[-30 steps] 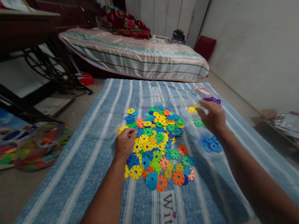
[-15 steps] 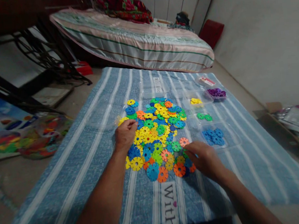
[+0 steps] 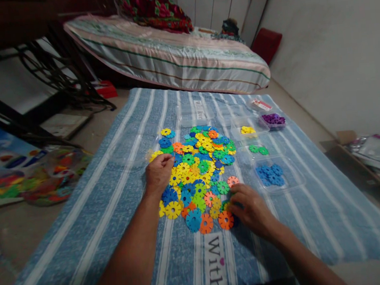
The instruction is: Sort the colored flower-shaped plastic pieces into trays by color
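A heap of flat plastic snowflake discs (image 3: pixel 197 168) in yellow, blue, green and orange lies on a blue striped cloth (image 3: pixel 115 202). My left hand (image 3: pixel 158 172) rests curled at the heap's left edge, fingers closed over discs there. My right hand (image 3: pixel 250 208) sits at the heap's near right corner, fingers bent down onto discs beside an orange disc (image 3: pixel 225 219); what it grips is hidden. To the right stand clear trays: blue discs (image 3: pixel 270 175), green discs (image 3: pixel 258 149), yellow discs (image 3: pixel 248 130) and purple discs (image 3: pixel 273 119).
A low mattress (image 3: pixel 176 59) with a red patterned bundle lies beyond the cloth. A dark metal stand (image 3: pixel 50 70) is at the left, with a bag of colourful toys (image 3: pixel 46 173) on the floor. A wall runs along the right, with clutter (image 3: pixel 373 153) at its foot.
My right hand came back from the trays at the far right to the heap's near right corner and has closed in on discs there. My left hand stayed put.
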### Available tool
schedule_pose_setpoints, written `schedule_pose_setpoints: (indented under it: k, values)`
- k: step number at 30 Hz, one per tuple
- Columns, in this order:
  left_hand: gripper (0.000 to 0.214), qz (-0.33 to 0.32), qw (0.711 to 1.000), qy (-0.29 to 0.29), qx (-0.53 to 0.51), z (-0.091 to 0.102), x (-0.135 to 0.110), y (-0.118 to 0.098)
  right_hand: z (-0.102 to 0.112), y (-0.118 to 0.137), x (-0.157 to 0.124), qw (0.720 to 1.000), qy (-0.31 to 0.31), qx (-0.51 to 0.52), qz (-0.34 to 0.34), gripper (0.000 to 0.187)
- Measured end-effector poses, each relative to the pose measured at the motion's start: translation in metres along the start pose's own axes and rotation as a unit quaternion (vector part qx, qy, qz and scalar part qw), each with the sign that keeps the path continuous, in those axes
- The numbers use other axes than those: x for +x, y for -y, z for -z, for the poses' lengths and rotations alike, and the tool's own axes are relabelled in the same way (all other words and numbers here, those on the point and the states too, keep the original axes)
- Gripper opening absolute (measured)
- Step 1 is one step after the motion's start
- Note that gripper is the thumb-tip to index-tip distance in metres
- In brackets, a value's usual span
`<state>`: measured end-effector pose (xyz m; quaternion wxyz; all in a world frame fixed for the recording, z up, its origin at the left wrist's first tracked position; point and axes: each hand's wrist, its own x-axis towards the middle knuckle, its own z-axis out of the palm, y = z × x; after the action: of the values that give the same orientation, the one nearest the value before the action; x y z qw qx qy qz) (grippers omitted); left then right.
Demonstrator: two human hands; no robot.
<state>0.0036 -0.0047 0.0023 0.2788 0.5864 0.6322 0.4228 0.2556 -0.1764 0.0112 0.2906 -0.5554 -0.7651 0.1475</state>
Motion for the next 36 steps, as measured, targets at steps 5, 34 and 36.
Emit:
schedule_pose_setpoints:
  k: [5,34,36]
  values:
    - [0.025,-0.006,1.0,0.001,-0.003,0.001,0.003,0.005,0.017,0.004,0.015,0.997,0.038,0.06,-0.017,0.014]
    - [0.028,-0.016,1.0,0.006,0.011,0.001,-0.001,0.004,-0.027,0.029,0.01,0.988,0.019,-0.151,0.035,0.033]
    - [0.028,-0.016,1.0,0.008,0.009,0.001,0.0,0.004,-0.032,0.03,0.008,0.988,-0.002,-0.15,0.025,0.026]
